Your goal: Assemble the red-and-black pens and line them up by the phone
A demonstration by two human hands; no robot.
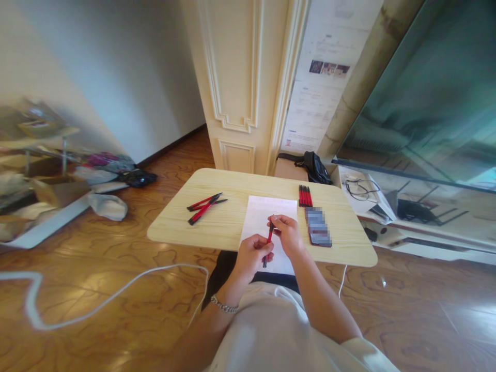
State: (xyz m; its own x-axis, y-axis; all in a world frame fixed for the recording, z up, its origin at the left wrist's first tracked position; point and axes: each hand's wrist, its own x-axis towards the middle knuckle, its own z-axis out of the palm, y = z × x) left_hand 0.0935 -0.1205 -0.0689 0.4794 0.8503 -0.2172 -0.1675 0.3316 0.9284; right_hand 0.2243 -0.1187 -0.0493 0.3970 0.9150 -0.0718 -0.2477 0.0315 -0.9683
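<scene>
A red and black pen (pixel 269 236) is held between both hands, tilted, over a white sheet of paper (pixel 256 213). My left hand (pixel 252 254) grips its lower part, while the fingertips of my right hand (pixel 285 232) pinch the black upper end. On the table's left side, several similar pens (pixel 203 212) lie loosely, some crossing. Right of the paper's far corner, a row of several red and black pens (pixel 305 196) lies side by side. Just nearer to me is a phone (pixel 318 227) with its screen blurred out.
The pale wooden table (pixel 217 181) has rounded corners. Behind it stand a cream panelled wall (pixel 232 67) and a black bag (pixel 315 168). At right, a white cabinet (pixel 411 227) carries cables and a router below a large screen (pixel 426 93). A white cable (pixel 127 287) crosses the wooden floor.
</scene>
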